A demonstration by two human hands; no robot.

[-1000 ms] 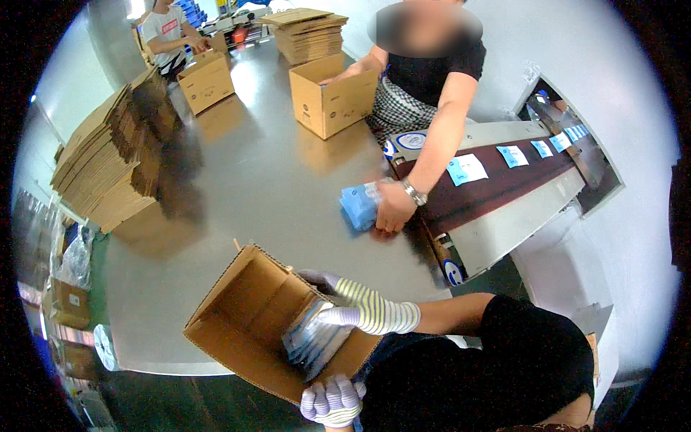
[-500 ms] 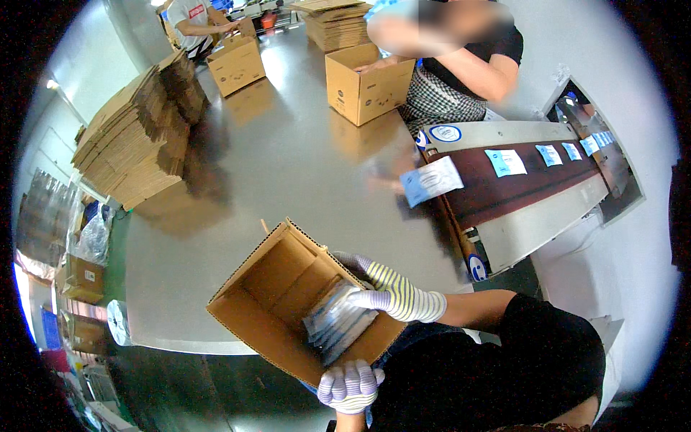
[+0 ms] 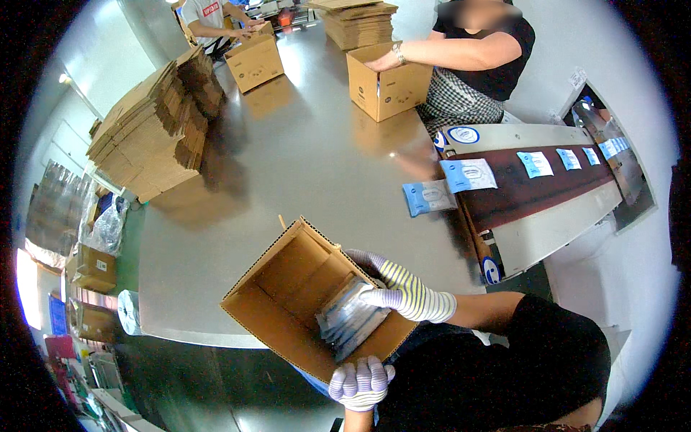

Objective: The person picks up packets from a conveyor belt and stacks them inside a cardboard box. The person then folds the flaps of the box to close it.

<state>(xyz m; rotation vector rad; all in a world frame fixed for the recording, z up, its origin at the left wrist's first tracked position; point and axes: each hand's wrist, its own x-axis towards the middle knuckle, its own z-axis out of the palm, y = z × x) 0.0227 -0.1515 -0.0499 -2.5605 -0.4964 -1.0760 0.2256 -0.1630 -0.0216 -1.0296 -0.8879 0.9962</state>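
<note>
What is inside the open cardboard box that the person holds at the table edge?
Inside the cardboard box lies a stack of flat packets in clear wrap. The right hand presses on them and covers part of the stack. How many packets there are cannot be told.

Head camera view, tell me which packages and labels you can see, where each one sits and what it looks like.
Open box: brown cardboard, tilted at the table edge, right hand inside, left hand under it.
Packets in the box: stacked, pale blue-grey film.
Loose packet: flat blue rectangle on the table beside the conveyor.
Conveyor packets: blue-white rectangles in a row on the dark belt.
Round sticker: white with blue ring, conveyor end.
Flat cartons: brown stacks, table's left.
</note>
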